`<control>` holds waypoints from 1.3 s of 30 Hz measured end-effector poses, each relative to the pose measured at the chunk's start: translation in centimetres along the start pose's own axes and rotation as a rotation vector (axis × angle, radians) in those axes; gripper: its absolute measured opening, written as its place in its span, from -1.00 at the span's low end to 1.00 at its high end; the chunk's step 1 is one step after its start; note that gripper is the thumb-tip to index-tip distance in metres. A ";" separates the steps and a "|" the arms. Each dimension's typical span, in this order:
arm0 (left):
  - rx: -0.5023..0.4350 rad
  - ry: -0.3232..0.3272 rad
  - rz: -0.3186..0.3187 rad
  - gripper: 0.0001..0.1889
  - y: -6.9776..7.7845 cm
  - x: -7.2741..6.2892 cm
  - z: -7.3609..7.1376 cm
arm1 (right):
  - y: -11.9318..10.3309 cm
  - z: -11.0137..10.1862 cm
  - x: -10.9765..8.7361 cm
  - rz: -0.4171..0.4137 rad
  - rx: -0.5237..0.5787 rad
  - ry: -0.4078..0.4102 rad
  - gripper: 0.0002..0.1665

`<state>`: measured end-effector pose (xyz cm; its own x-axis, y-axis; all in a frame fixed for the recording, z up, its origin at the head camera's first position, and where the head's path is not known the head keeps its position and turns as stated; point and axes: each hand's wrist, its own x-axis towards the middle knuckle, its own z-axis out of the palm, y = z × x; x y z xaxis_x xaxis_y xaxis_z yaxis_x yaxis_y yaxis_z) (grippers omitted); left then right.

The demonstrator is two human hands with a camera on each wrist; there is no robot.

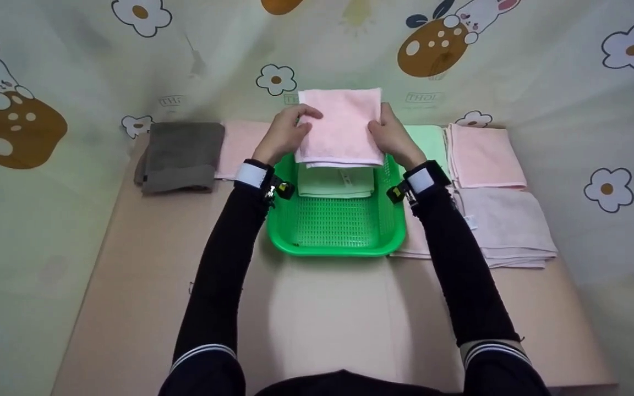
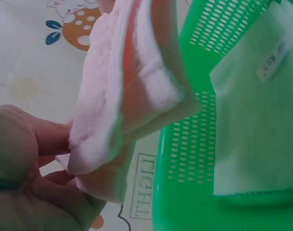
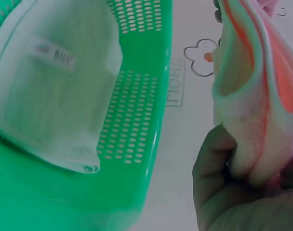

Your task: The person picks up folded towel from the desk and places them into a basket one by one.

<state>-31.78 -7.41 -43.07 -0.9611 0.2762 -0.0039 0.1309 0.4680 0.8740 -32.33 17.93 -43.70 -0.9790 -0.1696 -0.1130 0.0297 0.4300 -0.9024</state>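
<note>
Head view alone shows grey towel (image 1: 184, 155); left hand (image 1: 284, 132) grips pink towel (image 1: 344, 125)

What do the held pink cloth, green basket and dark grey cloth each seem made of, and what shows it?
Pink cloth: probably towelling, soft and matt; the left wrist view shows fuzzy edges.
Green basket: likely moulded plastic, slightly glossy; its rim catches highlights, walls have regular holes.
Dark grey cloth: matt fabric, perhaps towelling; its folded edges look soft; fibre unclear.
</note>
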 end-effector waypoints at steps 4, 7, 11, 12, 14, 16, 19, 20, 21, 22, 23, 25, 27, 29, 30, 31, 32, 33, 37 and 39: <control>0.055 -0.051 -0.045 -0.64 -0.8 0.6 0.5 | 0.8 0.0 0.8 0.008 -0.128 -0.019 -0.42; 0.135 -0.097 -0.066 -0.58 -1.4 1.1 0.9 | 1.3 0.2 1.3 0.011 -0.255 -0.030 -0.38; 0.291 -0.170 -0.053 -0.48 -1.9 1.8 1.4 | 1.7 0.8 1.9 -0.003 -0.417 -0.049 -0.32; 0.321 -0.192 -0.051 -0.46 -2.0 2.0 1.4 | 1.7 1.0 2.0 -0.013 -0.452 -0.054 -0.32; 0.363 -0.237 -0.055 -0.40 -2.2 2.3 1.3 | 1.9 1.3 2.2 -0.031 -0.508 -0.073 -0.31; 0.392 -0.286 -0.072 -0.35 -2.5 2.5 1.3 | 2.1 1.6 2.4 -0.044 -0.551 -0.093 -0.30; 0.434 -0.351 -0.100 -0.33 -3.0 2.6 1.5 | 2.5 2.0 2.6 -0.027 -0.597 -0.117 -0.29; 0.443 -0.369 -0.104 -0.33 -3.2 2.7 1.7 | 2.6 2.2 2.6 -0.013 -0.612 -0.118 -0.27; 0.458 -0.379 -0.099 -0.33 -3.4 2.7 1.9 | 2.7 2.4 2.7 0.000 -0.630 -0.115 -0.26; 0.473 -0.385 -0.093 -0.33 -3.6 2.7 2.1 | 2.7 2.6 2.6 0.013 -0.648 -0.111 -0.25; 0.485 -0.388 -0.087 -0.33 -3.8 2.8 2.4 | 2.8 2.8 2.6 0.025 -0.666 -0.106 -0.22; 0.516 -0.377 -0.049 -0.37 -4.5 3.0 3.0 | 3.0 3.2 2.6 0.034 -0.701 -0.090 -0.13; 0.531 -0.370 -0.045 -0.40 -4.8 3.0 3.5 | 3.2 3.6 2.6 0.025 -0.729 -0.067 -0.03; 0.526 -0.375 -0.061 -0.38 -4.8 2.9 3.7 | 3.5 3.9 2.6 0.000 -0.755 -0.033 0.06; 0.517 -0.384 -0.079 -0.35 -4.8 2.9 3.8 | 3.6 4.0 2.6 -0.014 -0.770 -0.016 0.10; 0.505 -0.403 -0.116 -0.30 -4.4 2.6 3.8 | 3.7 4.0 2.6 -0.026 -0.778 0.001 0.12; 0.505 -0.411 -0.134 -0.22 -4.3 2.5 3.8 | 3.8 4.1 2.5 -0.038 -0.786 0.016 0.12; 0.503 -0.421 -0.155 -0.11 -4.2 2.4 3.8 | 3.8 4.2 2.5 -0.045 -0.793 0.027 0.09; 0.610 -0.480 -0.189 0.29 -3.8 1.9 4.0 | 3.9 4.4 2.3 -0.070 -0.839 0.035 -0.27; 0.675 -0.491 -0.188 0.36 -3.8 1.7 4.2 | 4.0 4.6 2.3 -0.083 -0.891 0.032 -0.51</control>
<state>-32.94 -5.21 -48.41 -0.7871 0.4039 -0.4662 0.2468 0.8989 0.3621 -33.57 15.20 -49.44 -0.9765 -0.2118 -0.0385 -0.1961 0.9488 -0.2478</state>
